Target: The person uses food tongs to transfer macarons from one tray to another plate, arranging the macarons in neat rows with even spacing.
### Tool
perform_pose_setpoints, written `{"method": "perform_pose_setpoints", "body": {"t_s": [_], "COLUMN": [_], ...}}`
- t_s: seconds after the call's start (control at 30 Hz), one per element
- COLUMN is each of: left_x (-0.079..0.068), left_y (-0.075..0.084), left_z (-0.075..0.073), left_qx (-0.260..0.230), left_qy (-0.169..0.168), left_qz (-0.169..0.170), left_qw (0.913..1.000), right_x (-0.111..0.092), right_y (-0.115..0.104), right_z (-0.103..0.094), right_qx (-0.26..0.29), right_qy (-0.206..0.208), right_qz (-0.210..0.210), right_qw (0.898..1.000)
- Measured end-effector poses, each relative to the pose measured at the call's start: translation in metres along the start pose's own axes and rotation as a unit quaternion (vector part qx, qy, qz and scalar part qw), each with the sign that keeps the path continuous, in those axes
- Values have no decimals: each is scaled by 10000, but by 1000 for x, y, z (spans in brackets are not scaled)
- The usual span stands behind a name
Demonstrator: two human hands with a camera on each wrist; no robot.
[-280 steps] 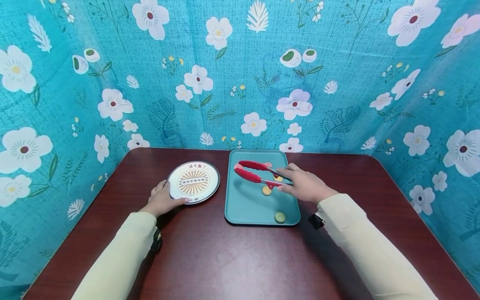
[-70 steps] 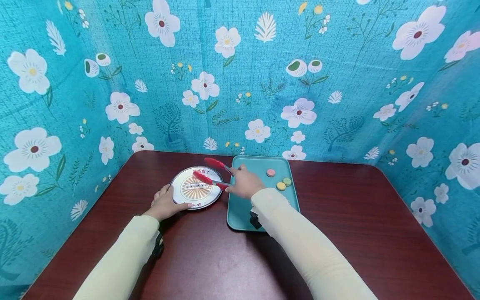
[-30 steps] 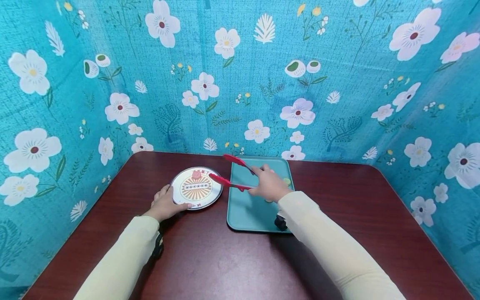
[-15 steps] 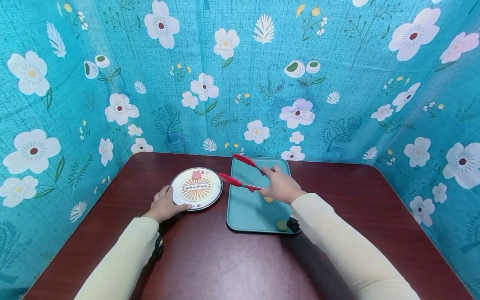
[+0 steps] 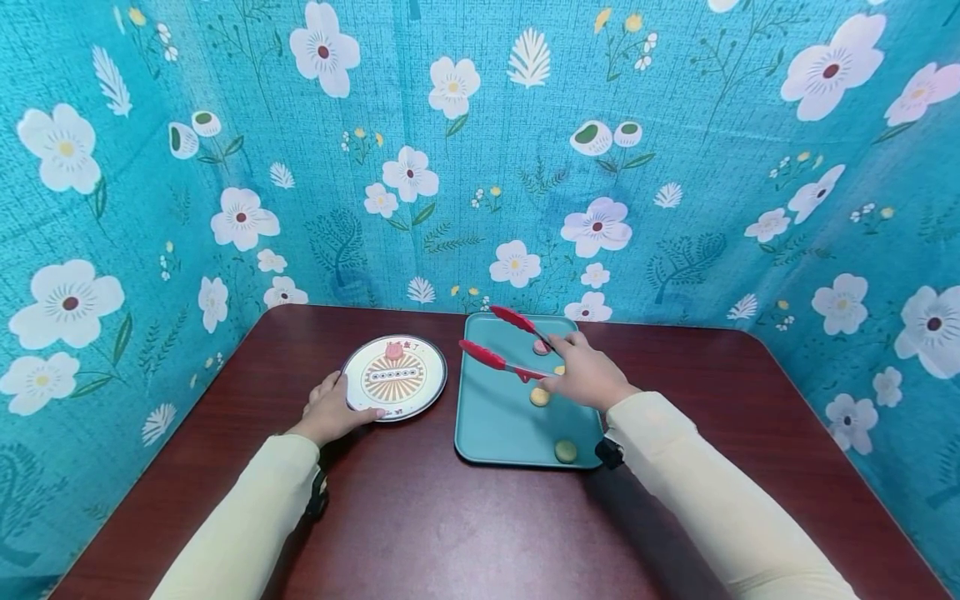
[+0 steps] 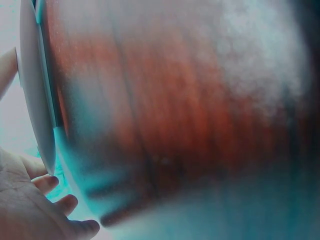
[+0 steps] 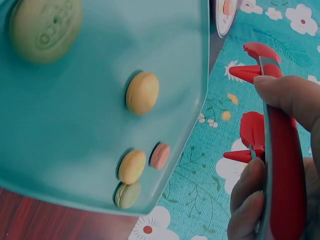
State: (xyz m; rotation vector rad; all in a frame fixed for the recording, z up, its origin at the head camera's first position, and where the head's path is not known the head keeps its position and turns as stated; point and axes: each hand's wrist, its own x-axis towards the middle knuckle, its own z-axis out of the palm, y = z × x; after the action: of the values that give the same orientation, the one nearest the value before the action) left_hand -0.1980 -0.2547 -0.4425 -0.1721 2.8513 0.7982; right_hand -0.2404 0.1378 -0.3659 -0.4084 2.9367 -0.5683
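My left hand (image 5: 330, 410) grips the near left rim of a round white plate (image 5: 431, 385), thumb over the edge. A pink macaron (image 5: 394, 351) lies on the plate towards its back. Above the teal tray (image 5: 480, 442), my right hand (image 5: 596, 377) holds red-tipped tongs (image 5: 487, 357). The tongs' arms are spread, with nothing between the tips. On the tray lie another pink macaron (image 7: 160, 156), two yellow macarons (image 7: 142, 93), a green macaron (image 7: 128, 195) touching one yellow, and a larger-looking green macaron (image 5: 566, 452) near the front edge.
Plate and tray stand side by side on a dark reddish-brown table (image 5: 465, 533), a narrow gap between them. A blue floral cloth (image 5: 450, 208) hangs behind and at both sides.
The tongs went from over the tray to over the plate, where a pink macaron now lies. My right hand has since carried them back right above the tray. My left hand has stayed on the plate.
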Motion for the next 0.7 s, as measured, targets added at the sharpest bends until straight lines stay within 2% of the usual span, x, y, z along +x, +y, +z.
{"method": "perform_pose_setpoints", "body": {"t_s": [0.23,0.7], "left_x": [2,3], "left_y": [-1,-2], "left_z": [2,2], "left_qx": [-79,-44], "left_qy": [-56,-76], "left_qz": [-143,-125], "left_qw": [9999,9999], "right_x": [-4,-8], "right_y": [12,26], "right_z": [-2,-6], "right_qx": [-10,-2], "right_qy": [-35,-57], "right_qz": [194,363], "right_qw": [9998,9993]}}
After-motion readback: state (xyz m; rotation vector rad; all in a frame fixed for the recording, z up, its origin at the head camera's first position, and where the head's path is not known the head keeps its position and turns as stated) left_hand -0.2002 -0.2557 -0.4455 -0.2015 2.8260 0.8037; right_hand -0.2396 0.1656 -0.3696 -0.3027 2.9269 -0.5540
